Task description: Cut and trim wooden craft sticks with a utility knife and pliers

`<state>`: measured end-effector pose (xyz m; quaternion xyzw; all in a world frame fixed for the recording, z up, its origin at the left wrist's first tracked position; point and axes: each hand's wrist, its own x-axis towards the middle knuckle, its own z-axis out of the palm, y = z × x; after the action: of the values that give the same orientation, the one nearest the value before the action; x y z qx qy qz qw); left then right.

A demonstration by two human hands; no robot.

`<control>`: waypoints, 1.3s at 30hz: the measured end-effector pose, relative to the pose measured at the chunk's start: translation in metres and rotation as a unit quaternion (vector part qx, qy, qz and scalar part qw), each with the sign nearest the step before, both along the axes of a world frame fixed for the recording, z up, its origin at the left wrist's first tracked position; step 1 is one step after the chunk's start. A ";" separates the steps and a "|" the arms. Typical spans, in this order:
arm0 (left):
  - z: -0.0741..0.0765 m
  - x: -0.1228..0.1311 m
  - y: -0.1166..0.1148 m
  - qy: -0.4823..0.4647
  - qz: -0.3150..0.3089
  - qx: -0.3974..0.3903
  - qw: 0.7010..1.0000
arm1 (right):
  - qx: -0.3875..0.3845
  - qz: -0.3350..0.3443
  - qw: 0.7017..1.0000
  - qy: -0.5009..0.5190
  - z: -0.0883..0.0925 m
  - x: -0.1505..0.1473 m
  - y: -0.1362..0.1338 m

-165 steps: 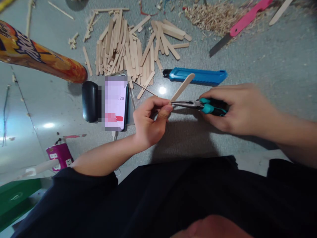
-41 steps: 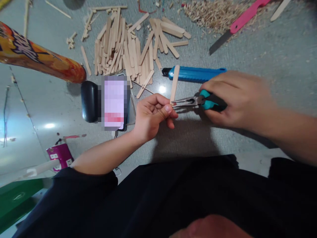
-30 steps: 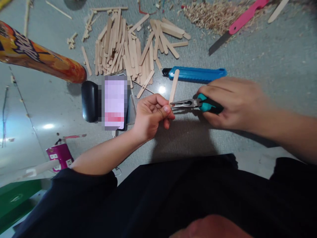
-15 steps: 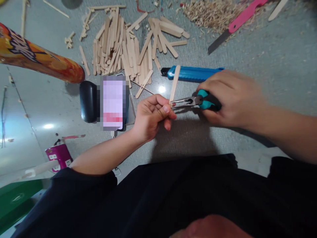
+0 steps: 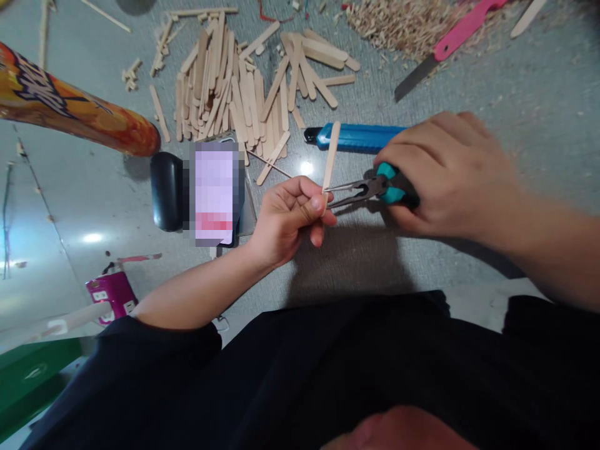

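Note:
My left hand [image 5: 285,219] pinches the lower end of a flat wooden craft stick [image 5: 330,155] between thumb and fingers, the stick pointing up and away. My right hand [image 5: 445,175] is wrapped round the teal and black handles of needle-nose pliers [image 5: 363,189]. The plier jaws are parted a little and straddle the stick just above my left thumb.
A blue utility knife [image 5: 356,135] lies just behind the stick. Beyond it sits a pile of craft sticks [image 5: 234,87], wood shavings [image 5: 398,25] and a pink-handled saw [image 5: 445,44]. A phone [image 5: 214,192] and black case [image 5: 166,190] lie left, an orange printed tube [image 5: 70,106] further left.
The stick turned from slanting right to nearly upright. The plier jaws have opened slightly around it, and my right hand has risen a little.

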<state>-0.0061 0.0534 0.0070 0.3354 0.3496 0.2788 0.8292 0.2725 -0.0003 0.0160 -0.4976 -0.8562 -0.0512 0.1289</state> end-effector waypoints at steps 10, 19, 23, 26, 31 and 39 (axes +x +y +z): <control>-0.003 0.001 0.000 0.003 -0.009 0.027 1.000 | -0.096 -0.087 0.990 -0.060 0.013 -0.007 -0.006; -0.007 0.001 0.002 -0.015 -0.018 0.017 1.000 | -0.079 -0.040 0.995 -0.050 0.004 -0.004 -0.005; -0.008 0.001 0.001 -0.006 -0.015 0.020 1.000 | -0.049 -0.019 0.997 -0.050 0.001 -0.005 -0.003; -0.009 0.001 0.000 0.006 -0.008 0.029 1.000 | -0.020 0.004 0.999 -0.050 0.000 -0.005 -0.003; -0.007 0.002 0.001 0.014 -0.005 0.030 0.999 | -0.058 0.007 0.997 -0.050 0.006 -0.005 -0.006; -0.005 0.001 0.001 0.016 -0.012 0.019 1.000 | -0.084 -0.001 0.996 -0.015 0.000 -0.002 -0.007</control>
<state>-0.0048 0.0547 0.0024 0.3595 0.3535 0.2696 0.8204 0.2703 -0.0074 0.0163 -0.5067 -0.8589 0.0132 0.0734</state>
